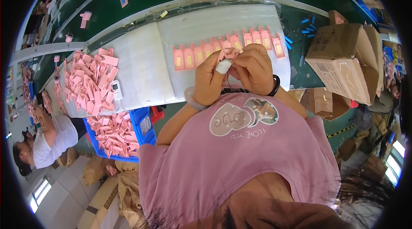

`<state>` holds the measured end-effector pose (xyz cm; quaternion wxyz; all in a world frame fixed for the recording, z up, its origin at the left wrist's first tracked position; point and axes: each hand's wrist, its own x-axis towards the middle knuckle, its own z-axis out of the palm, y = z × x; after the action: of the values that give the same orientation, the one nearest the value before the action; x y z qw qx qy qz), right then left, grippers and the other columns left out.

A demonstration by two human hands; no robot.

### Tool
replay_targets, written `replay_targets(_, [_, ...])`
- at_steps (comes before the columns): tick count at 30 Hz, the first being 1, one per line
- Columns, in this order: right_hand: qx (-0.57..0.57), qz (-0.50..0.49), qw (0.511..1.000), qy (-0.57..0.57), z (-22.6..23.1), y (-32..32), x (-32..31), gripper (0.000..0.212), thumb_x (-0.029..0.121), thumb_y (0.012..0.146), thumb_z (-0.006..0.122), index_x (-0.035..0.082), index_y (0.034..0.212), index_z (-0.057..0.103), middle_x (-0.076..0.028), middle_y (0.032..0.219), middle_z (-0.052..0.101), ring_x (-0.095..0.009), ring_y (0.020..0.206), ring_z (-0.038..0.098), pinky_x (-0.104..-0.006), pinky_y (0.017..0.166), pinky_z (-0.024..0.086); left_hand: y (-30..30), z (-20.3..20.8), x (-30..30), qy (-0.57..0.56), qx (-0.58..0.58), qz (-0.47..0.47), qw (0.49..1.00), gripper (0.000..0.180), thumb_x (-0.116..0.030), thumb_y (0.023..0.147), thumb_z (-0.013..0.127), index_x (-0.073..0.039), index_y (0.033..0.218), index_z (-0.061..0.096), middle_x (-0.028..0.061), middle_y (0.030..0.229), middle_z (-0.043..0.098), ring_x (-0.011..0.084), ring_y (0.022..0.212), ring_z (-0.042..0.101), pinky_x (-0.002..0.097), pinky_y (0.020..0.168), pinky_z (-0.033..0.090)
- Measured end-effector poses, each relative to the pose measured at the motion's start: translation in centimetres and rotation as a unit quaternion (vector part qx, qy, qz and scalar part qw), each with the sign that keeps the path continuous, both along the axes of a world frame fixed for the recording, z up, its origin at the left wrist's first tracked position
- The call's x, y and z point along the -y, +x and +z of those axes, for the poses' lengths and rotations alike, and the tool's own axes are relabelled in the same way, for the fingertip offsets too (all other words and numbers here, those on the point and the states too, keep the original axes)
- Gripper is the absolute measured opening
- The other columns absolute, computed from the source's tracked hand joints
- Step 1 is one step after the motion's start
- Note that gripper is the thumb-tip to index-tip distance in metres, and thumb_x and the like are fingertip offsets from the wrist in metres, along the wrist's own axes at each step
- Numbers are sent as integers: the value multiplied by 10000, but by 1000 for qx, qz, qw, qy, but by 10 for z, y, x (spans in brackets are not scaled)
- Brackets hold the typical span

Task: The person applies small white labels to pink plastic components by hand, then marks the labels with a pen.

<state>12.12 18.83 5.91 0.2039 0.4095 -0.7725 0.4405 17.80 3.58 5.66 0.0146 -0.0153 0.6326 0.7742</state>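
Note:
Both hands meet close to my chest, at the near edge of the table. My left hand (209,79) is closed around a small pink plastic part (230,52), its thumb wrapped in white tape. Pressed against the same part from the other side, my right hand (256,68) has its fingers pinched together. Thin dark wires show below the fingers; where they attach is hidden. Just beyond the hands lies a row of pink plastic housings (189,57), several with pale yellow rectangles on them.
A heap of pink parts (92,79) lies left, beside a small white device (116,90). A blue crate (141,128) of pink parts stands below it. At right are blue pieces (310,27) and an open cardboard box (343,59). Another person (56,137) works at far left.

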Motion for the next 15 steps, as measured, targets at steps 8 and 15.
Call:
replay_targets(8, [58, -52, 995, 62, -12, -11, 6, 185, -26, 703, 669, 37, 863, 602, -103, 817, 606, -288, 790, 575, -384, 732, 438, -28, -17, 6, 18, 88, -29, 996, 285, -217, 973, 465, -14, 1140, 573, 2, 733, 564, 50, 551, 462, 216, 489, 391])
replay_targets(15, [126, -64, 973, 185, -39, -24, 2, 332, 59, 789, 649, 28, 1107, 559, -122, 1036, 605, -301, 936, 571, -395, 839, 404, -97, -76, 36, -12, 62, 77, 995, 324, -314, 962, 458, -11, 954, 574, 32, 681, 557, 87, 543, 520, 248, 440, 428])
